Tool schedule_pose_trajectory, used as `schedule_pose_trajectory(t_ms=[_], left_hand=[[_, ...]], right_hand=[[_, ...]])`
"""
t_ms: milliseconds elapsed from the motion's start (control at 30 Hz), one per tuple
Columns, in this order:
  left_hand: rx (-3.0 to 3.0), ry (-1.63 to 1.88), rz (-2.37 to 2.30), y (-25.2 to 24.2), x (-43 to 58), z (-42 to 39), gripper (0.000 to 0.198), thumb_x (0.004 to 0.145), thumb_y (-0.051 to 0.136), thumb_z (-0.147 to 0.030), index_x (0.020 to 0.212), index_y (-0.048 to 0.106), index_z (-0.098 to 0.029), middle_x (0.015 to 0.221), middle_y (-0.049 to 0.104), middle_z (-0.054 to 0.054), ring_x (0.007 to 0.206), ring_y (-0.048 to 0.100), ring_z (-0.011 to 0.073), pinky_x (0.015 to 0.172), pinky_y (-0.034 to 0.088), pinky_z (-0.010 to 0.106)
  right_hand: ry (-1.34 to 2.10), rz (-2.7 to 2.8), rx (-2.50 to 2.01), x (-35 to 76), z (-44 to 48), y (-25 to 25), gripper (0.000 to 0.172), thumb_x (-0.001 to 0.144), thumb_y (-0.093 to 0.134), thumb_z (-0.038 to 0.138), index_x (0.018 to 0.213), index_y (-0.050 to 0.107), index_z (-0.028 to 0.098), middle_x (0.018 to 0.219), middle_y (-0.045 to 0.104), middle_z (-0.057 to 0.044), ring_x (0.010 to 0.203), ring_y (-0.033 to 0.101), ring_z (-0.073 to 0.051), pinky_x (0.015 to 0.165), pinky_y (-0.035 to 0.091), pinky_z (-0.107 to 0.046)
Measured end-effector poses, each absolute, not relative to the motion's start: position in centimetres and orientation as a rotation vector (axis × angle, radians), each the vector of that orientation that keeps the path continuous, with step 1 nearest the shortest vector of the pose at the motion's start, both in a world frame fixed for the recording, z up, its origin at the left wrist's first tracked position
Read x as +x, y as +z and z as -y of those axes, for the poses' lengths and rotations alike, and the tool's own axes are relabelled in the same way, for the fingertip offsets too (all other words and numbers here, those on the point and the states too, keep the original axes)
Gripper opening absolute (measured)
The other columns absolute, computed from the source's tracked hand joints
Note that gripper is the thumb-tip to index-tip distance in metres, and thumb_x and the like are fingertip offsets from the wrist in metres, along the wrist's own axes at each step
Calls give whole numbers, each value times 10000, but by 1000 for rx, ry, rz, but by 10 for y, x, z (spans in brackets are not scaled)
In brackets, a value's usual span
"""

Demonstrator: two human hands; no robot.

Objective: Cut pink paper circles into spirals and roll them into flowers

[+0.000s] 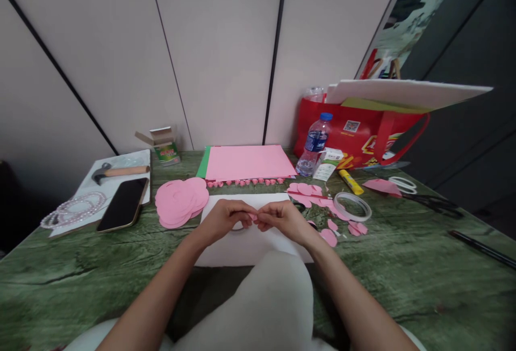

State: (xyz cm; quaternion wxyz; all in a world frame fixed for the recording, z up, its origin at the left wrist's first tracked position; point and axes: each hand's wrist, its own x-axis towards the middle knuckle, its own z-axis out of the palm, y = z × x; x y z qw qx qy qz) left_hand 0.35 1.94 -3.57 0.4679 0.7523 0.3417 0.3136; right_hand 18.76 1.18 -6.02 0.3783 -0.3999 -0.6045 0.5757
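Above the white lap (262,297) I see the left hand (223,221) and right hand (284,219) meet, pinching a small pink piece (253,216) over the white sheet (242,249); a row of pink buds (244,182) looks finished, the pink circles (179,200) seem left

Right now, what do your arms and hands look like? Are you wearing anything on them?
The left hand and right hand are bare: no gloves, and no watch, bracelet or rings that I can see. Above them no sleeves show at all.
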Motion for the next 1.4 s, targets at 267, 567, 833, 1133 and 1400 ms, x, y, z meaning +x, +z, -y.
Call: schedule_pose_trajectory(t_ms=[267,567,833,1133,1400], left_hand=[[1843,752,-834,-33,3,-19,187,739,495,-127,787,675,-146,741,645,35,589,558,98,592,456,215],[1821,759,-831,-34,3,-20,204,732,504,-120,838,676,-145,748,650,39,600,568,103,599,461,218],[1831,743,-818,-34,4,-19,193,733,494,-113,789,677,-143,741,652,37,616,574,108,616,461,223],[1807,729,-827,-32,2,-20,193,732,507,-141,825,676,-147,768,665,42,626,592,116,629,473,234],[1798,725,-839,-33,3,-19,186,727,513,-142,812,678,-143,749,659,40,614,583,111,624,473,234]], right_hand=[[1521,1549,-1002,190,-13,-61,365,641,629,470,742,651,120,644,653,-46,599,617,-141,624,508,-298],[1540,1556,-985,191,-12,-58,354,652,624,462,745,649,122,655,657,-45,614,617,-138,633,507,-292],[1497,1547,-1007,188,-15,-63,334,628,649,441,725,648,122,624,648,-35,564,603,-129,590,501,-279],[1556,1503,-960,188,-11,-59,378,631,636,477,740,649,116,646,656,-47,580,608,-128,610,504,-284],[1515,1539,-1005,188,-12,-60,355,616,658,452,733,655,117,627,656,-44,566,605,-134,601,505,-290]])
